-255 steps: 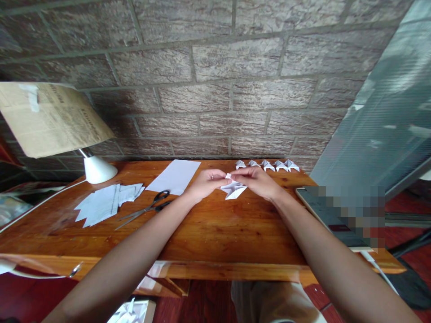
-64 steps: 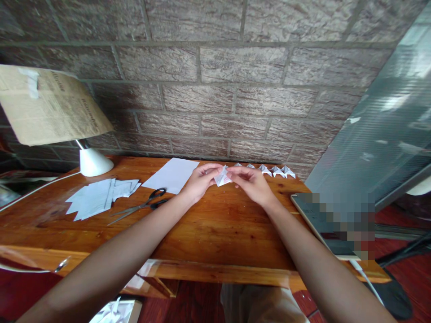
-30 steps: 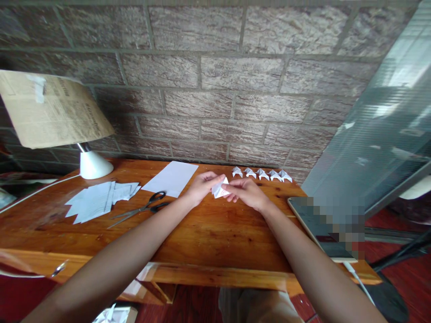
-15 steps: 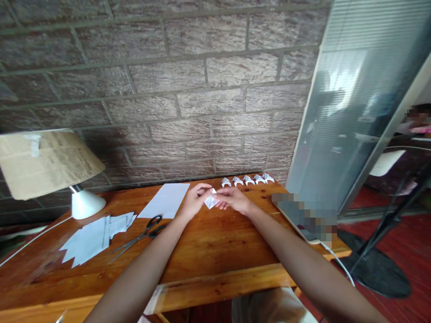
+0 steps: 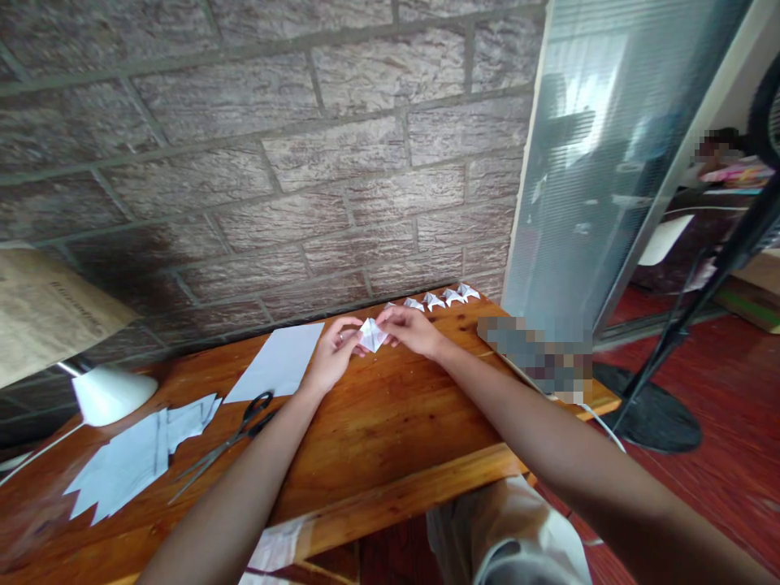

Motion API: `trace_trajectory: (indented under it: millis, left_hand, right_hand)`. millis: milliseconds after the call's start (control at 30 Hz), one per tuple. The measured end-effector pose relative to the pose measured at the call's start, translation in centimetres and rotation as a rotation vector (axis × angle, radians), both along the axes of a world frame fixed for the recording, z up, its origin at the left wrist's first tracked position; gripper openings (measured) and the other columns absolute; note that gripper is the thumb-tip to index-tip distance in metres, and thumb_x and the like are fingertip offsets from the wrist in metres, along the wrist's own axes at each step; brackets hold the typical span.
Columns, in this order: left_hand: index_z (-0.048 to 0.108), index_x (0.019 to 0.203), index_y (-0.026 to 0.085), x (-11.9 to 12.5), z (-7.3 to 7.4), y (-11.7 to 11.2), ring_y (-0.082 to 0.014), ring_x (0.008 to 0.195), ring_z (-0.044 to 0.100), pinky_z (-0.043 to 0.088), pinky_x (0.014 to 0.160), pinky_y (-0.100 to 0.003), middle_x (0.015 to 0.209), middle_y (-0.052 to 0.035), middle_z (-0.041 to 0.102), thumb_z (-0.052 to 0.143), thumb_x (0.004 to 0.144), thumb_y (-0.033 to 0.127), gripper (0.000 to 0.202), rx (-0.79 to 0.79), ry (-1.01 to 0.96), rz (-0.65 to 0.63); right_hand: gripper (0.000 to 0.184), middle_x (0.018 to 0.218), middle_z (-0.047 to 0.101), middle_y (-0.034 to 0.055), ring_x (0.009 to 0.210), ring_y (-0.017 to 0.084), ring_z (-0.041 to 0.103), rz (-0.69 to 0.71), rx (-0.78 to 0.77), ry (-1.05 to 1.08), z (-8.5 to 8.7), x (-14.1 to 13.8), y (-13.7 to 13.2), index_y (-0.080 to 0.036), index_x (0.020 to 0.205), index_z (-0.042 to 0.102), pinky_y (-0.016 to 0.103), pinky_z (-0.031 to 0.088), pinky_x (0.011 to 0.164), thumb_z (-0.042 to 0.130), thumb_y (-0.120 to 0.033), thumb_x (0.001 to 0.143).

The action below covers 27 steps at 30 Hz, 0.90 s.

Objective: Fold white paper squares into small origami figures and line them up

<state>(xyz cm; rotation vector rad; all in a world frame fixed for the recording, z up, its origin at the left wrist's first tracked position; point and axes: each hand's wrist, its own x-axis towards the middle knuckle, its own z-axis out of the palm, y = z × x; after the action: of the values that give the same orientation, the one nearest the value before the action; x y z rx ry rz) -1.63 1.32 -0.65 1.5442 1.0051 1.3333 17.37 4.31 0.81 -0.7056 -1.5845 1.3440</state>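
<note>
A small folded white paper piece [image 5: 372, 335], roughly diamond-shaped, is held just above the wooden table [image 5: 366, 439]. My left hand [image 5: 332, 351] pinches its left side, and a ring shows on one finger. On the opposite side, my right hand [image 5: 414, 330] grips the paper between thumb and fingers. Behind my right hand stands a row of several folded paper figures [image 5: 434, 301] near the wall, the leftmost partly hidden. A white sheet of paper [image 5: 277, 361] lies flat to the left of my left hand.
Black-handled scissors [image 5: 228, 440] lie beside my left forearm. Farther left are a stack of cut paper pieces [image 5: 131, 455] and a lamp [image 5: 113, 394]. A blurred-out flat device [image 5: 536, 357] with a white cable sits at the right edge. A brick wall [image 5: 292, 179] rises behind the table.
The view has turned to the right. The folded paper stays between both hands, now showing a more even diamond, with my fingers moved out toward its side corners.
</note>
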Motion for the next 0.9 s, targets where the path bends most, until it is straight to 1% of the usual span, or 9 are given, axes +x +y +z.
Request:
trace_trajectory:
  millis: [100, 167, 300, 400, 467, 567, 733, 800, 900]
  left_hand:
    - [0.067, 0.09, 0.018, -0.1, 0.3, -0.2, -0.0148, 0.066, 0.063, 0.05, 0.066, -0.027, 0.082, -0.0033, 0.07, 0.065, 0.078, 0.043, 0.027, 0.067, 0.067, 0.048]
    - [0.069, 0.097, 0.019, 0.0, 0.5, -0.5, -0.0178, 0.082, 0.065, 0.052, 0.074, -0.028, 0.099, -0.0062, 0.07, 0.066, 0.079, 0.041, 0.029, 0.106, 0.088, 0.019]
    - [0.068, 0.106, 0.023, 0.5, 1.0, -1.1, -0.024, 0.12, 0.053, 0.052, 0.088, -0.03, 0.132, -0.0093, 0.054, 0.071, 0.075, 0.038, 0.035, 0.205, 0.126, -0.006]
    - [0.068, 0.105, 0.023, 0.6, 1.1, -1.2, -0.0255, 0.125, 0.05, 0.052, 0.09, -0.032, 0.14, -0.0101, 0.046, 0.076, 0.071, 0.037, 0.038, 0.228, 0.14, 0.002]
    - [0.069, 0.104, 0.021, 0.5, 1.0, -1.1, -0.025, 0.12, 0.054, 0.052, 0.091, -0.033, 0.136, -0.0111, 0.052, 0.076, 0.07, 0.038, 0.038, 0.22, 0.133, 0.012]
    - [0.069, 0.1, 0.018, 0.3, 0.6, -0.6, -0.0226, 0.107, 0.061, 0.05, 0.091, -0.033, 0.114, -0.0106, 0.067, 0.072, 0.075, 0.04, 0.034, 0.21, 0.122, 0.085]
    - [0.063, 0.112, 0.016, 0.0, 0.1, 0.1, -0.0188, 0.086, 0.067, 0.055, 0.076, -0.031, 0.097, -0.0074, 0.072, 0.07, 0.078, 0.041, 0.043, 0.224, 0.049, 0.105]
    - [0.061, 0.113, 0.016, -0.1, 0.1, 0.2, -0.0171, 0.081, 0.067, 0.055, 0.073, -0.029, 0.094, -0.0068, 0.073, 0.069, 0.079, 0.04, 0.042, 0.224, 0.05, 0.09]
    - [0.061, 0.111, 0.016, 0.0, 0.2, 0.1, -0.0161, 0.078, 0.067, 0.055, 0.07, -0.027, 0.092, -0.0063, 0.073, 0.069, 0.079, 0.038, 0.04, 0.202, 0.039, 0.063]
  right_hand:
    - [0.015, 0.069, 0.069, -0.0004, 0.057, 0.008, 0.061, 0.023, -0.076, 0.01, 0.4, 0.2, -0.1, -0.017, 0.087, 0.07, 0.019, 0.049, 0.054, 0.069, -0.027, 0.074]
    - [0.017, 0.073, 0.071, 0.0009, 0.062, 0.009, 0.063, 0.039, -0.156, 0.066, 0.8, 0.4, -0.3, -0.018, 0.09, 0.072, 0.019, 0.05, 0.057, 0.068, -0.023, 0.074]
    - [0.024, 0.079, 0.073, 0.0018, 0.069, 0.008, 0.065, 0.079, -0.254, 0.167, 1.5, 0.8, -0.5, -0.018, 0.094, 0.072, 0.017, 0.05, 0.062, 0.072, -0.018, 0.07]
    - [0.029, 0.08, 0.074, 0.0016, 0.069, 0.008, 0.065, 0.078, -0.281, 0.16, 1.7, 0.9, -0.7, -0.018, 0.094, 0.073, 0.017, 0.049, 0.064, 0.077, -0.016, 0.066]
    - [0.026, 0.081, 0.074, 0.0019, 0.068, 0.008, 0.065, 0.079, -0.288, 0.129, 1.7, 0.9, -0.7, -0.018, 0.09, 0.074, 0.017, 0.049, 0.064, 0.079, -0.019, 0.065]
    - [0.022, 0.086, 0.074, 0.0036, 0.067, 0.007, 0.064, 0.078, -0.272, 0.063, 1.5, 0.8, -0.6, -0.017, 0.085, 0.074, 0.017, 0.049, 0.061, 0.08, -0.03, 0.068]
    - [0.033, 0.065, 0.066, 0.0015, 0.055, 0.008, 0.056, 0.025, -0.062, -0.126, 0.7, 0.4, -0.3, -0.014, 0.076, 0.07, 0.018, 0.044, 0.051, 0.071, -0.047, 0.075]
    - [0.035, 0.061, 0.063, -0.0007, 0.053, 0.008, 0.052, 0.002, 0.067, -0.167, 0.2, 0.2, 0.0, -0.014, 0.082, 0.071, 0.019, 0.041, 0.049, 0.069, -0.048, 0.077]
    - [0.038, 0.07, 0.065, -0.0011, 0.057, 0.01, 0.054, -0.079, 0.233, -0.15, -0.1, 0.1, 0.3, -0.016, 0.1, 0.07, 0.022, 0.043, 0.054, 0.072, -0.044, 0.074]
